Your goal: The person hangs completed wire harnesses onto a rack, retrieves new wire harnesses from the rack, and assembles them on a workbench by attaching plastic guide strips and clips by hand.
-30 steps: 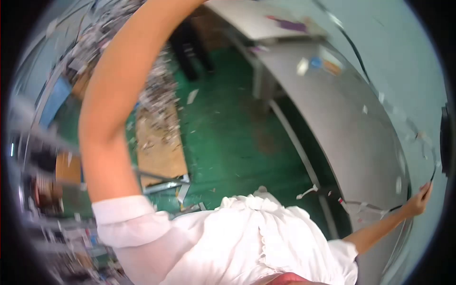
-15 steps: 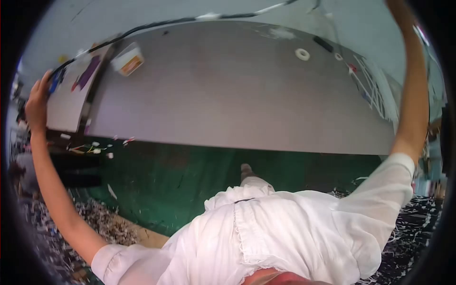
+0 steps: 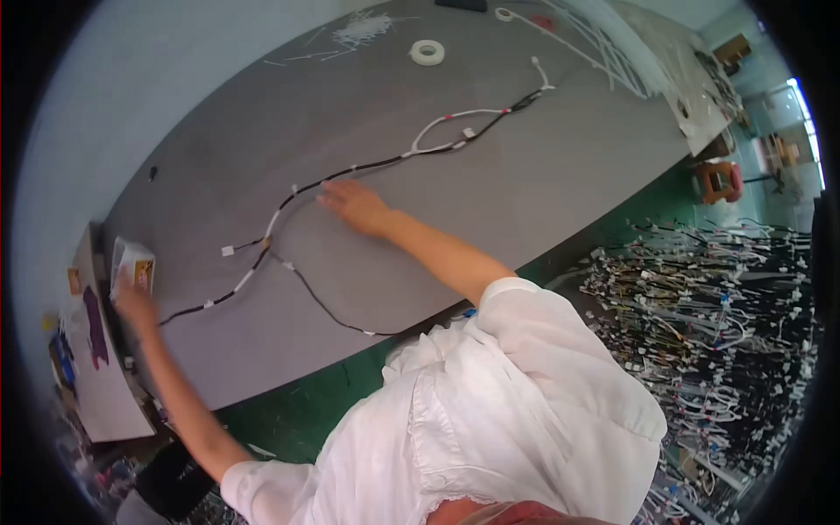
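A long black and white wire harness [image 3: 376, 164] lies across the grey table [image 3: 490, 192], with white connectors and side branches. My right hand [image 3: 354, 206] rests at the middle of the harness, fingers spread and fingertips beside the cable. At the table's left end, my left hand [image 3: 133, 302] is blurred in front of a white plastic box [image 3: 140, 258] with an orange label, near the harness's left end. Whether it holds anything cannot be made out.
A tape roll [image 3: 428, 52], white cable ties [image 3: 363, 28] and long white strips [image 3: 604, 52] lie toward the back. A smaller white table [image 3: 109, 398] stands at left. Many harnesses [image 3: 700, 332] hang at right. A stool [image 3: 719, 181] stands beyond.
The harness, held up between my raised hands before, now lies on the table. Both hands have come down, the right inward to the middle, the left to the box.
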The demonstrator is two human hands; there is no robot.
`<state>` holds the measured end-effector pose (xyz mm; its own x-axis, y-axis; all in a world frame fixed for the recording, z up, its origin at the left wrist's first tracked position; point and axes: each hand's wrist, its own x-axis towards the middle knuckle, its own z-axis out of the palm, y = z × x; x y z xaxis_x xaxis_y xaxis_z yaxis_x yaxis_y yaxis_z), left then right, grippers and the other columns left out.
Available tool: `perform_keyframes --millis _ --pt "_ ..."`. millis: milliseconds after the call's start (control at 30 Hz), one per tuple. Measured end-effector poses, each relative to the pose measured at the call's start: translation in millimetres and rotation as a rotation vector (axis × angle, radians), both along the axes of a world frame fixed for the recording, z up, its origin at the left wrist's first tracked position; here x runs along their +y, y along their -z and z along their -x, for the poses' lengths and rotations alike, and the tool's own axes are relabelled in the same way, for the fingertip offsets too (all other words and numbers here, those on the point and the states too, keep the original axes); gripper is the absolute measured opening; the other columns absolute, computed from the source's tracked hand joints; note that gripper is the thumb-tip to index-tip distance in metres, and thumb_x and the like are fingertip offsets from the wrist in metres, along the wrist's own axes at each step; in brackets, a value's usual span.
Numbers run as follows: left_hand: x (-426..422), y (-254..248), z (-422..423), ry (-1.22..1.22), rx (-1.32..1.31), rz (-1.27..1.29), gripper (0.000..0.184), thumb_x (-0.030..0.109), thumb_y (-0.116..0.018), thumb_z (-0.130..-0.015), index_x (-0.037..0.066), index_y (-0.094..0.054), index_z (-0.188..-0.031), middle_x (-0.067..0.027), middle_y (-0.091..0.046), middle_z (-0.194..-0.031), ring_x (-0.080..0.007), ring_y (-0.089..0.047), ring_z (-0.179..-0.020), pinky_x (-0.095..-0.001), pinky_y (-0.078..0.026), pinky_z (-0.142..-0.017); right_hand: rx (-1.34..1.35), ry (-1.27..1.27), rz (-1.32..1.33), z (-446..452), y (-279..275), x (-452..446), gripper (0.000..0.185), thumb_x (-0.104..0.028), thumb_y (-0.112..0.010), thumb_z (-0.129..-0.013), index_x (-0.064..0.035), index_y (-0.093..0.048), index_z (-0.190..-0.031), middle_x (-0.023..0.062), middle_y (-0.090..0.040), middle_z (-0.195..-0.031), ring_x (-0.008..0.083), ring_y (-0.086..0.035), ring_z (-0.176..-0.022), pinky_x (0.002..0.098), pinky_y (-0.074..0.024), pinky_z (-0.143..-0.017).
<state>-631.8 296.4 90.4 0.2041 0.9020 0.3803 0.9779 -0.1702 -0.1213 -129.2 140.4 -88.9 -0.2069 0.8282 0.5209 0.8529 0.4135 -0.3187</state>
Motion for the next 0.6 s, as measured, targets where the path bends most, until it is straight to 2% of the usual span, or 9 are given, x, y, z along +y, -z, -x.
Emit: perform_keyframes --millis 33,67,167,233,300,400,467,500,600 --pt "-1 63 -50 0.298 0.102 -0.095 0.051 0.003 -0.056 -0.08 0.008 -0.049 -0.13 -0.0127 -0.049 -0.133 -0.0288 -0.045 -0.124 -0.0421 -0.036 -0.1 -0.002 -0.035 0.063 0 -6 -11 0.03 -0.01 -0.055 -0.081 -0.0109 -0.06 -0.111 0.0116 -0.052 -0.125 0.0291 -0.047 -0.117 0.0426 -0.0424 -0.095" --pt "-60 61 -170 0.379 -0.168 0.126 0.057 0.004 -0.058 -0.079 0.011 -0.045 -0.134 -0.0137 -0.045 -0.136 -0.0286 -0.039 -0.129 -0.046 -0.028 -0.105 0.008 -0.075 0.102 -30 -10 -37 0.031 -0.009 -0.055 -0.081 -0.011 -0.059 -0.112 0.0113 -0.049 -0.129 0.0291 -0.045 -0.12 0.043 -0.0407 -0.097" --pt "-108 137 -323 0.572 -0.548 0.245 0.049 0.017 -0.054 -0.087 0.012 -0.045 -0.134 -0.0115 -0.044 -0.138 -0.0288 -0.036 -0.131 -0.0493 -0.018 -0.109 0.142 0.04 0.206 -78 -29 -56 0.028 -0.007 -0.056 -0.079 -0.0104 -0.061 -0.106 0.011 -0.054 -0.122 0.0303 -0.052 -0.111 0.042 -0.0449 -0.091" --pt "-137 135 -416 0.619 -0.677 0.286 0.046 0.012 -0.055 -0.086 0.009 -0.047 -0.131 -0.0137 -0.048 -0.133 -0.031 -0.04 -0.127 -0.0476 -0.024 -0.106 0.322 0.199 0.273 -139 -29 -69 0.022 -0.006 -0.057 -0.077 -0.0083 -0.064 -0.098 0.0123 -0.06 -0.11 0.0319 -0.058 -0.099 0.0405 -0.0478 -0.083" --pt "-155 147 -490 0.664 -0.86 0.343 0.04 0.009 -0.054 -0.086 0.007 -0.052 -0.126 -0.0146 -0.051 -0.129 -0.0324 -0.043 -0.123 -0.0448 -0.031 -0.103 0.322 0.439 0.199 -215 -19 -79 0.017 -0.007 -0.058 -0.078 -0.0065 -0.066 -0.093 0.0127 -0.064 -0.097 0.0334 -0.06 -0.088 0.0398 -0.0489 -0.076" --pt "-170 162 -570 0.692 -0.995 0.567 0.032 0.008 -0.055 -0.085 0.004 -0.058 -0.117 -0.0158 -0.053 -0.126 -0.0335 -0.047 -0.119 -0.0414 -0.039 -0.097 0.471 0.782 0.014 -332 -30 -87 0.014 -0.011 -0.057 -0.083 -0.0058 -0.068 -0.09 0.0121 -0.067 -0.087 0.0281 -0.064 -0.079 0.0353 -0.0494 -0.071" --pt "-177 163 -617 0.704 -0.834 0.712 0.031 0.008 -0.055 -0.084 0.004 -0.059 -0.115 -0.0158 -0.053 -0.127 -0.0338 -0.046 -0.119 -0.0418 -0.041 -0.096 0.562 0.849 0.146 -407 -49 -86 0.016 -0.009 -0.057 -0.082 -0.0055 -0.068 -0.092 0.013 -0.066 -0.091 0.0285 -0.064 -0.082 0.0362 -0.0494 -0.072" --pt "-178 166 -637 0.703 -0.75 0.782 0.031 0.008 -0.056 -0.084 0.004 -0.06 -0.114 -0.0157 -0.053 -0.127 -0.0339 -0.046 -0.119 -0.042 -0.041 -0.095 0.465 0.876 0.155 -438 -51 -77 0.018 -0.008 -0.057 -0.081 -0.0065 -0.067 -0.095 0.0128 -0.066 -0.093 0.028 -0.063 -0.085 0.0365 -0.0485 -0.076" --pt "-176 184 -690 0.642 -0.405 0.41 0.039 0.012 -0.059 -0.082 0.005 -0.056 -0.12 -0.0153 -0.046 -0.134 -0.0351 -0.043 -0.122 -0.0431 -0.041 -0.096 0.101 0.806 0.25 -512 -42 -46 0.026 -0.006 -0.057 -0.078 -0.0086 -0.065 -0.103 0.012 -0.066 -0.097 0.0265 -0.059 -0.097 0.0377 -0.0442 -0.087"
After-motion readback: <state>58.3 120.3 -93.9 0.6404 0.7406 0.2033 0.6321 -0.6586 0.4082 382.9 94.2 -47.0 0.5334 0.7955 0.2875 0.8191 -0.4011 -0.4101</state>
